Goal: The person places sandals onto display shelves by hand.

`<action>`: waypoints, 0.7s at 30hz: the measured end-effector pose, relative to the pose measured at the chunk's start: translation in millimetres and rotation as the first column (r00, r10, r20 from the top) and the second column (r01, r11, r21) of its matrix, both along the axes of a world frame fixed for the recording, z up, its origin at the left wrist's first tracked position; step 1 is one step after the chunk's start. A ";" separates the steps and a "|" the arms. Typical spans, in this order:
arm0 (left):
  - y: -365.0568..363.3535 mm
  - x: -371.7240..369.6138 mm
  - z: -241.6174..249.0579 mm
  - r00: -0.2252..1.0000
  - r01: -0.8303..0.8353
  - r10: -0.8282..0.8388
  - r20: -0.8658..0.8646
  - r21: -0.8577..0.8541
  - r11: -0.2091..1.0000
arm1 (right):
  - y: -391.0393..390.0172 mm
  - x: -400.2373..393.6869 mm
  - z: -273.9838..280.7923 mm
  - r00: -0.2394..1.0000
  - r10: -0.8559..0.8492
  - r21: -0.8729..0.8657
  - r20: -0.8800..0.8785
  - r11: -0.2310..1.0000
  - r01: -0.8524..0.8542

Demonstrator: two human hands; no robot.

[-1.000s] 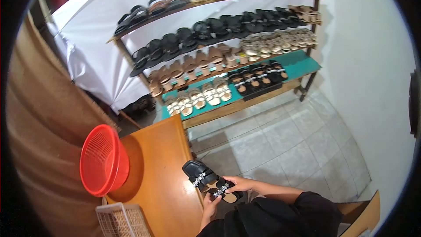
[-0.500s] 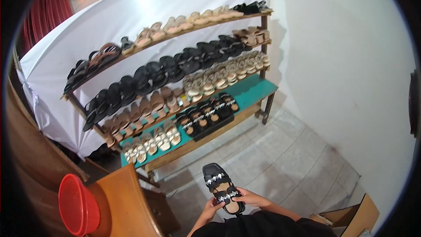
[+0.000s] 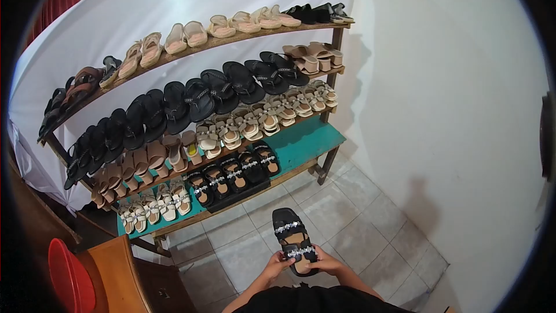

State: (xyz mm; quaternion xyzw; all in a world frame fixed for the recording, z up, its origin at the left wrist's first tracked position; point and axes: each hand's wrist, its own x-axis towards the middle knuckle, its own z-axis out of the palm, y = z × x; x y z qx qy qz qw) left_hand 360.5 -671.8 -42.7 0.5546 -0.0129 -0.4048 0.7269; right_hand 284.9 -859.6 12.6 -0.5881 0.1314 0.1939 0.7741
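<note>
A black slide sandal (image 3: 286,218) with two jewelled straps and a tan insole is held out in front of my body, toe pointing away. At its heel end, my left hand (image 3: 278,265) grips the left edge with the thumb near the lower strap. Opposite it, my right hand (image 3: 325,261) is closed on the right edge, thumb over the insole. Similar black jewelled sandals (image 3: 236,174) stand in a row on the green bottom shelf of the rack, beyond my hands.
The wooden rack (image 3: 220,39) carries rows of beige, black and brown footwear. White jewelled sandals (image 3: 167,201) are on the green shelf (image 3: 307,141). At lower left, a red plastic basket (image 3: 68,278) stands on an orange-brown wooden table (image 3: 116,261). A white wall (image 3: 452,81) rises on the right.
My view has shifted so the rack sits lower, larger and further left. Both hands still hold the black sandal, now more upright in view.
</note>
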 end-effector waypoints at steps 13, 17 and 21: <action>-117.4 256.1 -55.7 0.959 0.102 -0.150 0.240 0.202 0.974 | -108.6 238.5 -80.8 0.971 -0.090 -0.119 -0.220 0.991 0.065; -151.1 313.0 -76.7 0.956 0.172 -0.211 0.206 0.192 0.966 | -130.3 290.7 -98.4 0.914 -0.188 -0.149 -0.359 0.978 0.143; -178.9 340.6 -82.0 0.957 0.144 -0.213 0.197 0.316 0.938 | -160.3 331.3 -93.0 0.893 -0.139 -0.091 -0.428 0.990 0.111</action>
